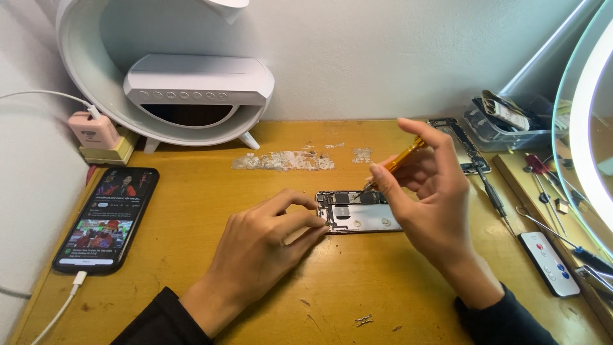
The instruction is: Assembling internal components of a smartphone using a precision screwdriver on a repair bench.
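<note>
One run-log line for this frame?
left hand: steadies opened phone | right hand: holds orange screwdriver, tip at phone | surface: wooden desk

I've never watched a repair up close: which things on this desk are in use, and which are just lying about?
In use:
left hand steadying the opened grey phone body with bare circuitry
right hand holding the slim orange-handled screwdriver

Lying about:
black smartphone with lit screen
white curved desk lamp
small white remote
clear plastic parts tray

- An opened phone (pixel 357 211) lies mid-desk (pixel 357 287), between the left hand (pixel 265 246) and right hand (pixel 428 198).
- A charging phone (pixel 105 217) lies far left; a lamp stand (pixel 191 83) behind.
- Screwdrivers (pixel 543 185) lie right.
</note>
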